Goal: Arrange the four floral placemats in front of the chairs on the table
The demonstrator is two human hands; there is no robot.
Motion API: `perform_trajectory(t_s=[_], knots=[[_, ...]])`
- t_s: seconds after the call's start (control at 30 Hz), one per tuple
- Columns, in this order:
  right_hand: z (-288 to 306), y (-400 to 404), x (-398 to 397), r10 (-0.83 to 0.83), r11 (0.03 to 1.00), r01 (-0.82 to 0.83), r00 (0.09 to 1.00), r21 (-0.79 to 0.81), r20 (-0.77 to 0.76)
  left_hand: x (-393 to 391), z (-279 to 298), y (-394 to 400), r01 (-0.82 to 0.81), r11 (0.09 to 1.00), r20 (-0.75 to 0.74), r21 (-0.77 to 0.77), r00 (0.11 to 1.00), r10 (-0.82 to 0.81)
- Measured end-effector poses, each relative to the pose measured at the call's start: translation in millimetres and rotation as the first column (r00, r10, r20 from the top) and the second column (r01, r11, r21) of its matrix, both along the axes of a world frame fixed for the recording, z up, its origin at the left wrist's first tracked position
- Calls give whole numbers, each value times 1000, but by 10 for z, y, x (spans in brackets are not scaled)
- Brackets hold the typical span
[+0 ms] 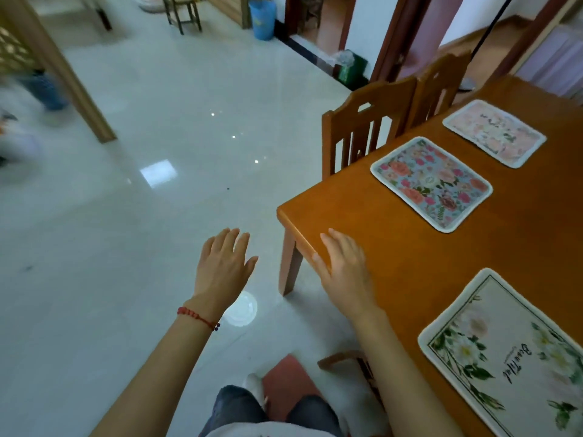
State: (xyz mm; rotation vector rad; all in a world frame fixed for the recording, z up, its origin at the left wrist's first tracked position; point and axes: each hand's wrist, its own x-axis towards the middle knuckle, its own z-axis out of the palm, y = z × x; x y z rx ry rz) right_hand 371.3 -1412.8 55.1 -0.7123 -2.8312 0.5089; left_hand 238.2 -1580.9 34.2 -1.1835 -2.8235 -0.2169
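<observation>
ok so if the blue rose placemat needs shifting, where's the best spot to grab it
Probably the near corner of the blue rose placemat, the one pointing toward the right hand. It lies flat on the table, so nothing sticks up to grip; slide the fingers in low from the near side, lift that rounded corner and pinch the pale border. Both hands are free.

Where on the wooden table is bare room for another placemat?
Bare wood lies between the blue floral placemat and the white "Beautiful" placemat, right of the right hand. The chair-side edge by the pink placemat is taken.
</observation>
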Motion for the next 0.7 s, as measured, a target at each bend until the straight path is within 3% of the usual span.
perform_trajectory(t_s=[0.23,0.33,0.7], knots=[[-74,-508,-896,217,976,-219,974,15,69,-534,-163,-711,-213,977,-17,-14,977,213],[-147,-599,-1266,300,946,-309,948,94,102,-707,-225,-898,-299,954,-13,-16,954,299],[-376,-521,-2823,511,845,-505,859,176,12,-1756,-267,-966,-500,866,-42,-1,865,500]])
